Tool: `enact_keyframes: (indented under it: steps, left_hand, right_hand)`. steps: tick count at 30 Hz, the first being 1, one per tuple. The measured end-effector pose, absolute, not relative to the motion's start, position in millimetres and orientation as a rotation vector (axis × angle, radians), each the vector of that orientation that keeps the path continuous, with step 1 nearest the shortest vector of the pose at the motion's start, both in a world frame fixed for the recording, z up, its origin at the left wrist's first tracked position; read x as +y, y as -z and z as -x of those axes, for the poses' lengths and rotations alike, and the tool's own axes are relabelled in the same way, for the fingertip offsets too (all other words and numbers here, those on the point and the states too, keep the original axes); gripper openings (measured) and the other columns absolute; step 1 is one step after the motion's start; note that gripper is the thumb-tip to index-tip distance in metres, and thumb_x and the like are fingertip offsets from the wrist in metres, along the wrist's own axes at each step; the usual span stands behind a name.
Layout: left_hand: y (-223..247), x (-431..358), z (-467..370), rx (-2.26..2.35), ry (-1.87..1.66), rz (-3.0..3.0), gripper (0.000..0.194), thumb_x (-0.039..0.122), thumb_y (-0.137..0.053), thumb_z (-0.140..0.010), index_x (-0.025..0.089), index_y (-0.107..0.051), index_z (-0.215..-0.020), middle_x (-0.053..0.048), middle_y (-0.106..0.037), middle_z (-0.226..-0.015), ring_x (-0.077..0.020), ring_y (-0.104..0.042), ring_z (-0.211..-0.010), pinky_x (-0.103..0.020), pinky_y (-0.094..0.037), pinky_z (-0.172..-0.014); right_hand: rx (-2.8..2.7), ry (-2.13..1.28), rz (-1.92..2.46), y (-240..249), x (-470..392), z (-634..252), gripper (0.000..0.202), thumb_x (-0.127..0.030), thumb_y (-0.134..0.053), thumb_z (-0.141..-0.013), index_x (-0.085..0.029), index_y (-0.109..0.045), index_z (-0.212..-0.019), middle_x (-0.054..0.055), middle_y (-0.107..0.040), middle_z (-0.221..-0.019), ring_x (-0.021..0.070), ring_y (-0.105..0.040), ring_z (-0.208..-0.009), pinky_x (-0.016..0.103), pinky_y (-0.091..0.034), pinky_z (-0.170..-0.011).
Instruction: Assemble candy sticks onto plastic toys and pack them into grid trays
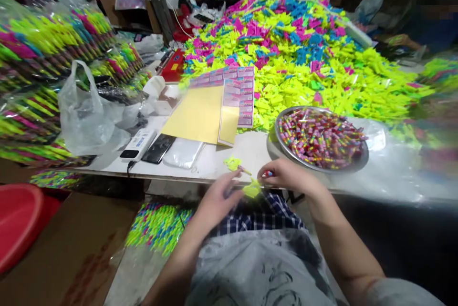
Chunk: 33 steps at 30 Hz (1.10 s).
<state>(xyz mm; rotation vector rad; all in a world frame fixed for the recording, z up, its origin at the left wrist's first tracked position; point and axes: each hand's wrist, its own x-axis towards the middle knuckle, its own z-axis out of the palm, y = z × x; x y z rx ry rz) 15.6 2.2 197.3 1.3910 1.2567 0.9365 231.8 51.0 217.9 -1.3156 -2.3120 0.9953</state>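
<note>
Near the table's front edge my left hand (222,197) is closed on a small yellow-green plastic piece (252,188). My right hand (282,175) pinches a tiny red and blue item (268,173) just right of that piece. A thin pinkish stick (244,170) shows by my left fingertips; whether it is held is unclear. Another yellow-green piece (232,163) lies on the table beyond my left fingers. Behind my right hand stands a metal bowl (365,159) full of small wrapped sticks (318,137).
A huge heap of coloured plastic pieces (304,67) covers the back of the table. Yellow card sheets (196,110), a black phone (158,148), a white box (142,140) and a plastic bag (84,120) lie left. Bagged goods (43,48) are stacked far left.
</note>
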Motion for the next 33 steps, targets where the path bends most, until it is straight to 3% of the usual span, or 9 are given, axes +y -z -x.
enact_keyframes:
  steps: [3, 7, 11, 16, 19, 23, 27, 30, 33]
  left_hand:
    - [-201.6, 2.7, -27.5, 1.230, -0.719, -1.391, 0.036, 0.028, -0.070, -0.057, 0.022, -0.067, -0.093, -0.005, -0.066, -0.083, -0.0176, -0.056, -0.066, -0.028, -0.043, -0.065]
    - [-192.8, -3.1, -29.4, 1.347, -0.787, -1.347, 0.018, 0.030, -0.068, -0.061, 0.017, -0.066, -0.074, 0.000, -0.062, -0.061, -0.0141, -0.054, -0.056, -0.024, -0.039, -0.057]
    - [-191.7, -4.8, -28.2, 1.338, -1.069, -0.942, 0.034, 0.032, -0.070, -0.060, 0.014, -0.061, -0.087, -0.003, -0.066, -0.073, -0.0136, -0.060, -0.060, -0.026, -0.045, -0.062]
    - [-199.4, -3.9, -35.6, 1.262, -1.247, -0.762, 0.035, 0.027, -0.072, -0.058, 0.012, -0.061, -0.087, -0.004, -0.066, -0.081, -0.0113, -0.059, -0.062, -0.025, -0.048, -0.061]
    - [-196.7, -4.9, -39.9, 1.258, -1.193, -0.775, 0.034, 0.027, -0.073, -0.058, 0.013, -0.061, -0.087, -0.003, -0.066, -0.079, -0.0112, -0.059, -0.060, -0.026, -0.049, -0.063]
    - [-187.5, -12.7, -44.5, 1.201, -1.167, -0.742, 0.044, 0.034, -0.072, -0.061, 0.015, -0.059, -0.098, -0.006, -0.066, -0.093, -0.0162, -0.062, -0.080, -0.031, -0.047, -0.079]
    - [-185.2, -24.8, -53.8, 1.002, -1.215, -0.489, 0.061, 0.056, -0.053, -0.072, 0.021, -0.045, -0.121, -0.009, -0.056, -0.118, -0.0194, -0.052, -0.109, -0.034, -0.039, -0.093]
    - [-188.6, -27.0, -61.4, 1.080, -1.286, -0.371, 0.049, 0.047, -0.052, -0.077, 0.021, -0.048, -0.118, -0.008, -0.059, -0.112, -0.0185, -0.053, -0.107, -0.031, -0.039, -0.093]
    - [-191.5, -22.4, -64.0, 1.134, -1.475, -0.313, 0.032, 0.031, -0.052, -0.079, 0.018, -0.054, -0.108, -0.006, -0.064, -0.098, -0.0168, -0.055, -0.103, -0.027, -0.039, -0.092]
  right_hand:
    - [-2.333, -1.151, 1.210, -224.8, 51.4, -227.5, 0.011, -0.018, -0.060, -0.066, -0.020, -0.069, -0.071, -0.001, -0.062, -0.062, 0.0105, -0.052, -0.054, 0.021, -0.035, -0.054]
    - [-1.900, -1.167, 1.196, -217.8, 47.6, -223.4, 0.023, -0.031, -0.061, -0.070, -0.019, -0.064, -0.089, -0.003, -0.054, -0.063, 0.0093, -0.045, -0.055, 0.020, -0.035, -0.052]
    - [-1.377, -1.278, 1.103, -194.5, 30.2, -216.9, 0.021, -0.034, -0.048, -0.080, -0.020, -0.056, -0.092, -0.003, -0.048, -0.070, 0.0074, -0.040, -0.055, 0.019, -0.035, -0.052]
    - [-1.064, -1.634, 1.039, -167.4, -3.2, -191.1, 0.029, -0.039, -0.057, -0.075, -0.017, -0.057, -0.096, -0.005, -0.041, -0.057, 0.0062, -0.032, -0.047, 0.018, -0.026, -0.044]
    - [-0.827, -1.670, 0.982, -161.1, -14.9, -176.5, 0.035, -0.042, -0.062, -0.072, -0.017, -0.057, -0.096, -0.008, -0.036, -0.052, 0.0050, -0.026, -0.042, 0.018, -0.021, -0.041]
    - [-0.893, -1.365, 1.150, -158.0, -20.0, -169.7, 0.023, -0.038, -0.060, -0.074, -0.017, -0.060, -0.082, -0.004, -0.047, -0.057, 0.0083, -0.039, -0.050, 0.020, -0.032, -0.048]
    - [-1.450, -0.890, 1.199, -157.0, -26.4, -167.9, 0.017, -0.031, -0.056, -0.077, -0.019, -0.064, -0.086, 0.003, -0.059, -0.072, 0.0156, -0.051, -0.070, 0.029, -0.042, -0.069]
    - [-1.691, -0.906, 1.047, -160.5, -33.4, -164.7, 0.027, -0.032, -0.053, -0.079, -0.019, -0.061, -0.102, 0.005, -0.060, -0.080, 0.0174, -0.052, -0.077, 0.032, -0.043, -0.074]
    - [-1.468, -1.143, 1.079, -163.0, -38.6, -162.9, 0.030, -0.035, -0.045, -0.085, -0.021, -0.058, -0.107, 0.006, -0.059, -0.094, 0.0176, -0.054, -0.089, 0.033, -0.043, -0.081]
